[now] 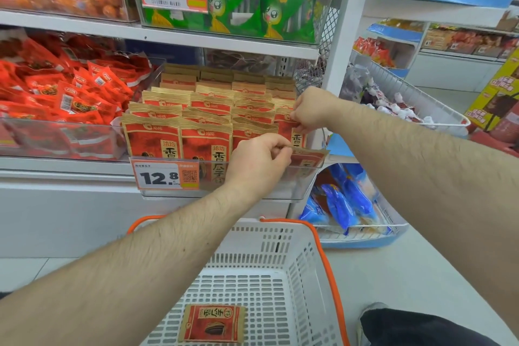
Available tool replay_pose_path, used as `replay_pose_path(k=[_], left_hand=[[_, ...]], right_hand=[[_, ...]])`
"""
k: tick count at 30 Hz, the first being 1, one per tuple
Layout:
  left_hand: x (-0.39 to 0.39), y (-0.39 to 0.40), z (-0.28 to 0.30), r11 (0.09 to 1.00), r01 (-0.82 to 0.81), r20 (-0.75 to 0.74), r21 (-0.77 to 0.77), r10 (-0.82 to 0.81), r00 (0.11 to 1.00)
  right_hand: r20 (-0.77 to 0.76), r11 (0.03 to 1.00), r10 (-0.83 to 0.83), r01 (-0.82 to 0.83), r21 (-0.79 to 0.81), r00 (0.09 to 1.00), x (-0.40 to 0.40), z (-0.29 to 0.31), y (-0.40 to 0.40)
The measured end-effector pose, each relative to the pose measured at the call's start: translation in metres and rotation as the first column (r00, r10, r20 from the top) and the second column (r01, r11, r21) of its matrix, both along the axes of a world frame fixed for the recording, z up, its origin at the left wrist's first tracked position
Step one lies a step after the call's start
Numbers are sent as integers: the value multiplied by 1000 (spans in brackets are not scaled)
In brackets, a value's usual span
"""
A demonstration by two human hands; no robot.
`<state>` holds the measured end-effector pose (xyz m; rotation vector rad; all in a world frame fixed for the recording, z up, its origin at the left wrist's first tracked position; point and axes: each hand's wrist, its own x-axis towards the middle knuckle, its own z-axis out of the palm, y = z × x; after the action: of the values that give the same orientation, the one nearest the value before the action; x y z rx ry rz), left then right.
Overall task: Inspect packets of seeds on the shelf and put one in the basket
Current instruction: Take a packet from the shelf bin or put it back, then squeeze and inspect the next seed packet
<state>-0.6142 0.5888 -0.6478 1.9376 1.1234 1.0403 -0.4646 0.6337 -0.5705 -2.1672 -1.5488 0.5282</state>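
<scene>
Rows of red and tan seed packets stand upright in a clear shelf bin. My left hand pinches the top edge of a packet that leans forward at the bin's front right. My right hand pinches the top of an upright packet in the right-hand row, just behind it. A white plastic basket with orange handles sits below the shelf. One seed packet lies flat on the basket's floor.
Red snack packets fill the bin to the left. Green bags stand on the shelf above. A wire rack with blue packets hangs to the right. Price tags read 12.8 and 5.8. My shoe is at lower right.
</scene>
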Motion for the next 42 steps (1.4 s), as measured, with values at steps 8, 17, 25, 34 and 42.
replay_pose_path(k=[8, 17, 25, 34, 42], left_hand=[[-1, -3, 18, 999, -30, 175, -21, 33, 984], [-16, -10, 70, 999, -47, 366, -3, 45, 930], [-51, -8, 103, 999, -21, 401, -31, 31, 915], [-85, -22, 39, 891, 196, 503, -410, 42, 863], [-103, -43, -27, 744, 248, 493, -620, 124, 861]], right_hand=[[-485, 989, 34, 41, 144, 874, 15, 13, -22], [-360, 895, 291, -120, 429, 886, 31, -13, -81], [-373, 767, 290, 18, 641, 881, -27, 2, -96], [-563, 877, 228, 84, 474, 794, -94, -64, -105], [-763, 926, 67, 244, 287, 643, -120, -106, -111]])
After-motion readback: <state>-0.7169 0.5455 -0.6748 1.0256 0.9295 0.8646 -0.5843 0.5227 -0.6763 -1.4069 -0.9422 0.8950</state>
